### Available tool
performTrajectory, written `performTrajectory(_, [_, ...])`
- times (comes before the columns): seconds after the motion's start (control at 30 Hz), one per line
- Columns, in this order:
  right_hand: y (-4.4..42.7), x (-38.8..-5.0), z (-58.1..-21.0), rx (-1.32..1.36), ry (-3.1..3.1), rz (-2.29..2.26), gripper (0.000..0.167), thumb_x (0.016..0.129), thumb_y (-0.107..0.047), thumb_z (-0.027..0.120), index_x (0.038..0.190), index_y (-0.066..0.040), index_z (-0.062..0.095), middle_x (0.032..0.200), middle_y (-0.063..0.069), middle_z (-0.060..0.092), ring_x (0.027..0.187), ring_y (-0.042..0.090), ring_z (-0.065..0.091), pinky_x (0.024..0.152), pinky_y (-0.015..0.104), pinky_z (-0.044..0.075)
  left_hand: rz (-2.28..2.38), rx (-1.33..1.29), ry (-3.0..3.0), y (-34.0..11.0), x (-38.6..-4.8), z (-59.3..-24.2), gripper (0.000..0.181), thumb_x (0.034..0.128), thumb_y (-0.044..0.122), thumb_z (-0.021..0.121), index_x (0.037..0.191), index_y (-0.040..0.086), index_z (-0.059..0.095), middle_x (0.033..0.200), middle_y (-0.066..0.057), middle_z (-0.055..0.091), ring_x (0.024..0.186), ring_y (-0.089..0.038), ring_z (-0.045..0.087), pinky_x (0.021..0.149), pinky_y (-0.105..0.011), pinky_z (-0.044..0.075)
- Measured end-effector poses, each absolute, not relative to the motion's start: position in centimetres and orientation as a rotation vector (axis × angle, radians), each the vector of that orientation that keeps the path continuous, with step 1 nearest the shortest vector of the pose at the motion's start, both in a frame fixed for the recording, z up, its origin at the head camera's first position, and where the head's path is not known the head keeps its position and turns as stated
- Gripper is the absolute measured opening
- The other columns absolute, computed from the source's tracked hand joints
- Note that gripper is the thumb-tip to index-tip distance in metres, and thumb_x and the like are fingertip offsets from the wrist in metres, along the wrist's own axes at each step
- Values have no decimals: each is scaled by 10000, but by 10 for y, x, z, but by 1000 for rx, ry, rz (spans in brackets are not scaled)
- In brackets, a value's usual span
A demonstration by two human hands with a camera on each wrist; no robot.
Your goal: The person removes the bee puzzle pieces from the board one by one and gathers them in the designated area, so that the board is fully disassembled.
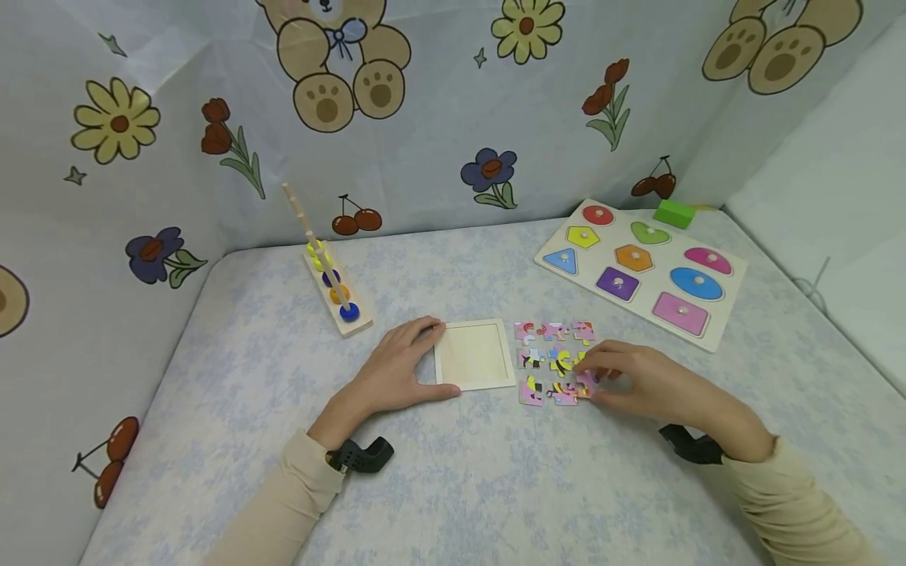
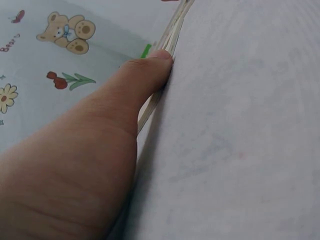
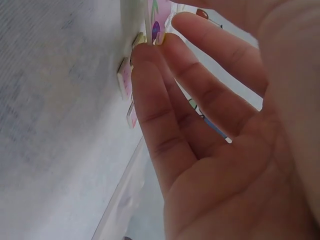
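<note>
My left hand (image 1: 406, 369) holds the square wooden puzzle tray (image 1: 473, 358) at its left side, fingertips at the upper corner and thumb by the lower one. In the left wrist view the thumb (image 2: 150, 70) presses against the tray's edge (image 2: 146, 114). To the tray's right lie several pink and yellow jigsaw pieces (image 1: 525, 330), set out in rows. Over the lower right of them, my right hand (image 1: 640, 381) pinches a pink jigsaw piece (image 3: 156, 20) with a purple spot. Its fingers partly cover this piece in the head view.
A wooden shape board (image 1: 559, 284) with coloured knobbed shapes lies at the back right, a green block (image 1: 675, 214) behind it. At the back left stands a wooden stacking stand (image 1: 357, 324) with coloured discs. A printed cloth (image 1: 425, 173) hangs along the table's far edge.
</note>
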State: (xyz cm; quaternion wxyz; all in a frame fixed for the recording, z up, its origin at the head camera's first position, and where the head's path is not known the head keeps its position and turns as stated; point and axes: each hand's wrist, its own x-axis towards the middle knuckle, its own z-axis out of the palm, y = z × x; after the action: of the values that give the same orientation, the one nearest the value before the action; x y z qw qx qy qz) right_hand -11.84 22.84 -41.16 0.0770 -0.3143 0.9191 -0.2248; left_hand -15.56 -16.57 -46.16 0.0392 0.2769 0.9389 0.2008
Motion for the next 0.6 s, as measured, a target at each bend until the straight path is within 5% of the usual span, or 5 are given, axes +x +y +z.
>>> performTrajectory(0.6, [239, -117, -413, -934, 2720, -709, 405, 840, -145, 863, 1222, -154, 729, 1098, -109, 683, 909, 29, 613, 763, 247, 577, 621, 852, 2885, -170, -156, -462, 1069, 820, 729, 719, 1621, 127, 346, 1638, -52, 348, 1533, -275, 300, 1253, -519, 245])
